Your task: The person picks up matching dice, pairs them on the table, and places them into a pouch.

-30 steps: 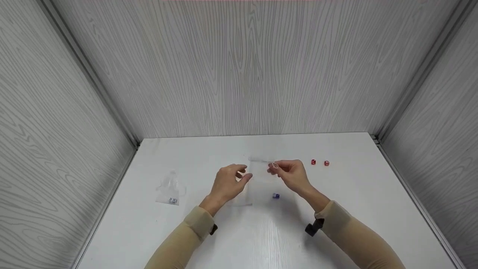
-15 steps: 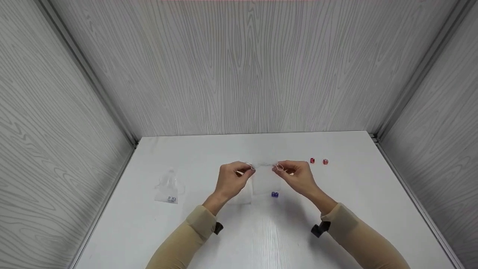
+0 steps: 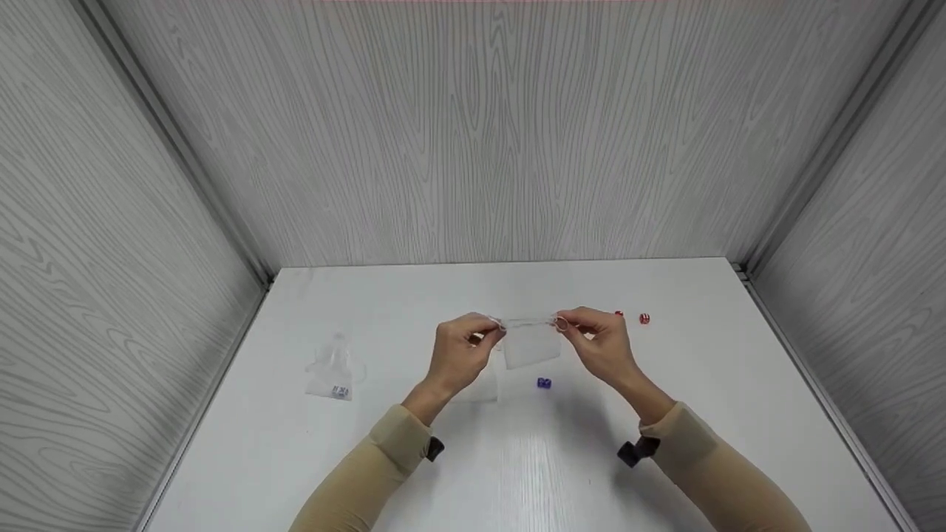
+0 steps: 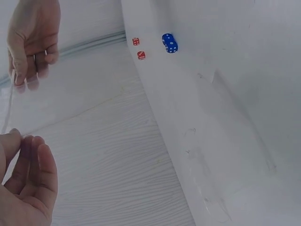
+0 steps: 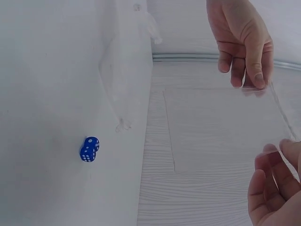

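A clear plastic drawstring bag (image 3: 532,347) hangs stretched between the two hands above the table. My left hand (image 3: 460,353) pinches one top corner, where a thin white cord loop shows. The opposite top corner, with a similar loop, is pinched by my right hand (image 3: 602,347). Seen from the right wrist, the bag (image 5: 216,127) looks flat, with nothing visible inside. Below it, two blue dice (image 3: 544,383) touch each other on the table; their white pips show in the left wrist view. Two red dice (image 3: 644,318) lie beyond the right hand, one partly hidden by it.
Another clear bag (image 3: 484,388) lies flat on the white table (image 3: 532,473), just below the left hand. Further left, a clear drawstring bag (image 3: 331,369) has small blue-marked pieces at its bottom. Wood-grained panels (image 3: 473,133) enclose the back and both sides.
My left hand has closed its fingers on the bag's left corner, which it was not holding a second ago. Both hands have then pulled the bag taut and raised it off the dice.
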Action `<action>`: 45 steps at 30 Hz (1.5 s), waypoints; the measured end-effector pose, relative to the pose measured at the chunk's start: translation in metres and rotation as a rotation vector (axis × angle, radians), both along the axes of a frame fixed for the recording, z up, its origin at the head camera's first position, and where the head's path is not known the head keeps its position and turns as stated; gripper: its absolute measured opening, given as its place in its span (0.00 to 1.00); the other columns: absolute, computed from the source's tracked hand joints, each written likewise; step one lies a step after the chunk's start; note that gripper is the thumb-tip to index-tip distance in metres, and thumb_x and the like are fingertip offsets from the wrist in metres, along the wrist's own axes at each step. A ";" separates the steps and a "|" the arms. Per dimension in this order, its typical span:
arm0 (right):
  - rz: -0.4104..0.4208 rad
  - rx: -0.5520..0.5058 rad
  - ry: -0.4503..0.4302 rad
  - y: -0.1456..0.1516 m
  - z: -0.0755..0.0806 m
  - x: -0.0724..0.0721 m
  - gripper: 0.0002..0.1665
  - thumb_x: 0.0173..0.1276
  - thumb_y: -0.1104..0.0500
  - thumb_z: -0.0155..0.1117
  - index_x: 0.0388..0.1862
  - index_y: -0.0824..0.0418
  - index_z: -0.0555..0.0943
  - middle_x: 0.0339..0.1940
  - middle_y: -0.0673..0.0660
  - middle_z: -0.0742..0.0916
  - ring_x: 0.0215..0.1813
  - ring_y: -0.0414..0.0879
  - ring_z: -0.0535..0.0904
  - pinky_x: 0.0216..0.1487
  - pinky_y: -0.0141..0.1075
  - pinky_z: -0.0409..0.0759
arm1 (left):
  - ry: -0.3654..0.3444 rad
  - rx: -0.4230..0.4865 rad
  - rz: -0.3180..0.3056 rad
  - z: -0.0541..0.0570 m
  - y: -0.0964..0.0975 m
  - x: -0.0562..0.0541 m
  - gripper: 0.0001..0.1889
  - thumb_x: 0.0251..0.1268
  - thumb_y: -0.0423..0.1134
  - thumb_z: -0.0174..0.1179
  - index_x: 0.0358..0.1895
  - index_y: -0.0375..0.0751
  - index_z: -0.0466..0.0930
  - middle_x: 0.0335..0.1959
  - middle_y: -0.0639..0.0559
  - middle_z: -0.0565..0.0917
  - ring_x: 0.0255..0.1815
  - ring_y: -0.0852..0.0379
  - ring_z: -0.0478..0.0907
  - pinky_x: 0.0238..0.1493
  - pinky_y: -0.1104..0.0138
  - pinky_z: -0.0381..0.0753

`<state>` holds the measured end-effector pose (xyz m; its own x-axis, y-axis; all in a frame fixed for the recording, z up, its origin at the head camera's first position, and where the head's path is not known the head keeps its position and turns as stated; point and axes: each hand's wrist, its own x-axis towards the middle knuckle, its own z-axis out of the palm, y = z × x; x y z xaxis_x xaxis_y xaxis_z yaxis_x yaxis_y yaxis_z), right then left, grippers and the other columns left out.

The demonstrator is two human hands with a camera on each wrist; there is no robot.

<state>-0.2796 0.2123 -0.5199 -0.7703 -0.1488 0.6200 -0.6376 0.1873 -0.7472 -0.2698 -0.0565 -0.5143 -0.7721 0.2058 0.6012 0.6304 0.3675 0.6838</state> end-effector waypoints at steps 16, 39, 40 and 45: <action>0.028 0.018 0.028 -0.006 0.007 -0.002 0.08 0.73 0.76 0.73 0.46 0.72 0.94 0.40 0.70 0.95 0.44 0.30 0.89 0.48 0.23 0.88 | 0.030 -0.005 -0.010 0.004 0.011 -0.001 0.04 0.77 0.30 0.71 0.45 0.37 0.96 0.42 0.46 0.97 0.41 0.53 0.95 0.42 0.70 0.93; -0.076 -0.064 0.033 -0.022 -0.010 0.005 0.09 0.73 0.76 0.72 0.46 0.71 0.95 0.38 0.70 0.95 0.41 0.29 0.89 0.45 0.21 0.87 | 0.002 -0.029 -0.020 -0.004 0.024 0.002 0.06 0.76 0.32 0.74 0.49 0.35 0.95 0.43 0.44 0.96 0.43 0.52 0.96 0.46 0.69 0.95; -0.079 -0.070 0.026 -0.021 -0.010 0.005 0.08 0.73 0.76 0.72 0.46 0.72 0.94 0.38 0.71 0.95 0.41 0.29 0.89 0.45 0.21 0.87 | -0.004 -0.030 -0.018 -0.004 0.023 0.002 0.06 0.75 0.32 0.74 0.49 0.36 0.96 0.42 0.45 0.96 0.42 0.52 0.95 0.46 0.70 0.94; -0.082 -0.080 0.013 -0.020 -0.012 0.007 0.07 0.73 0.77 0.72 0.45 0.74 0.93 0.37 0.71 0.95 0.40 0.28 0.89 0.44 0.21 0.87 | -0.002 -0.019 -0.006 -0.006 0.022 0.002 0.05 0.75 0.31 0.74 0.47 0.35 0.96 0.40 0.45 0.96 0.39 0.52 0.95 0.45 0.69 0.94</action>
<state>-0.2728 0.1923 -0.5316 -0.7694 -0.0348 0.6378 -0.6326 0.1792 -0.7535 -0.2677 -0.0350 -0.5201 -0.7724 0.2216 0.5952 0.6308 0.3769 0.6782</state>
